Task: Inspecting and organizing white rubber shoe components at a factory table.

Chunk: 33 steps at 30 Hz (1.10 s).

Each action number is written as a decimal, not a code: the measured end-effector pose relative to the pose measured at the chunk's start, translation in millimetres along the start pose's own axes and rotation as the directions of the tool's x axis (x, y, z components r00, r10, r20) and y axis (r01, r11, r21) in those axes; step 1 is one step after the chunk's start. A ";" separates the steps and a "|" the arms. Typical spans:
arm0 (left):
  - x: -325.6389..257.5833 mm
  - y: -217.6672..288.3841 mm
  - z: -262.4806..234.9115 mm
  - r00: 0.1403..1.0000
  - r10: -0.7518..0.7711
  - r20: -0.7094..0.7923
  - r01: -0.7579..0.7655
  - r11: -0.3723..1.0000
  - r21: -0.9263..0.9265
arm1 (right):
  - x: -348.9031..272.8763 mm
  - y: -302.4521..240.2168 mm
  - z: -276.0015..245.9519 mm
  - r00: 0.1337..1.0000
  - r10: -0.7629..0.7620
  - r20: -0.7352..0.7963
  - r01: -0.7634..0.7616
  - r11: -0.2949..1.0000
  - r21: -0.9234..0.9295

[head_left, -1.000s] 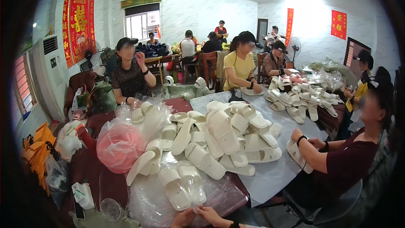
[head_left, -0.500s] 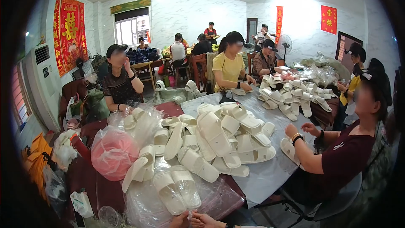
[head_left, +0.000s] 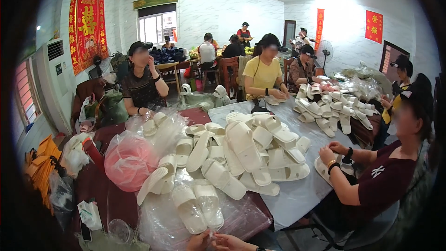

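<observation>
Only the tips of my hands show at the bottom edge. My left hand and my right hand meet at the near edge of a clear plastic bag, fingers pinched on it. Inside the bag lies a pair of white slippers, toes pointing away from me. Just beyond is a big heap of loose white slippers spread over the table.
A pink plastic bag and more bagged slippers sit at the left. A seated person in maroon holds a slipper at the right. Two people sit across the table; a second slipper heap lies far right. Bags and clutter crowd the left floor.
My hands stay together at the bag's near edge. The person across on the left has raised a hand to the face. The view has shifted slightly.
</observation>
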<state>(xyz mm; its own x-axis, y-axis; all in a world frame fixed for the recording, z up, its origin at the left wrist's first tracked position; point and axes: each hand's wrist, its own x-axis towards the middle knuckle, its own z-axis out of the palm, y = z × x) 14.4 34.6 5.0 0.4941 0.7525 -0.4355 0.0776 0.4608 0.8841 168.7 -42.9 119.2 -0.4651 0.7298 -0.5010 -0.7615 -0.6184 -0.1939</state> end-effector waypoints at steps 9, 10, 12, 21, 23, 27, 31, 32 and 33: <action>12.2 -4.5 10.1 0.980 -0.125 0.158 0.194 0.796 -0.573 | -17.8 -11.0 2.9 0.995 -0.087 -0.039 0.053 0.844 -0.534; 8.5 6.6 12.4 0.956 -0.058 0.288 0.220 0.792 -0.569 | -15.3 -12.1 -5.5 0.996 -0.091 0.000 0.072 0.795 -0.602; 23.7 -23.5 -10.1 0.974 -0.080 0.214 0.162 0.901 -0.402 | -7.7 -1.2 -13.0 0.996 -0.069 0.051 0.085 0.734 -0.674; 19.7 -14.0 0.1 0.952 0.030 0.306 0.144 0.836 -0.529 | 42.5 30.6 -45.3 0.817 -0.569 0.096 0.456 0.535 -0.711; 20.7 -21.1 -4.9 0.962 0.024 0.272 0.123 0.851 -0.511 | 36.8 27.6 -30.3 0.897 -0.443 -0.004 0.314 0.642 -0.700; 28.4 -33.4 -5.3 0.960 0.007 0.280 0.143 0.848 -0.510 | 29.6 19.3 -21.1 0.939 -0.334 -0.084 0.202 0.731 -0.652; -4.2 13.2 10.1 0.931 -0.127 0.342 0.286 0.835 -0.470 | 20.4 7.3 -16.9 0.994 -0.106 0.008 0.105 0.965 -0.241; -9.3 13.1 5.3 0.939 -0.121 0.322 0.273 0.832 -0.483 | 21.7 9.6 -13.1 0.998 -0.026 0.063 0.033 0.994 -0.107; -7.1 12.9 3.6 0.937 -0.064 0.343 0.242 0.829 -0.505 | 22.1 10.2 -14.2 0.998 -0.024 0.060 0.031 0.994 -0.108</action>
<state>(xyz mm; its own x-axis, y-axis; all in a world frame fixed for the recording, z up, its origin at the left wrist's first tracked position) 15.0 33.5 20.1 0.7550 0.5141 -0.4071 -0.2532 0.8012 0.5422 157.1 -37.2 94.2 -0.4729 0.7608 -0.4445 -0.7222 -0.6237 -0.2991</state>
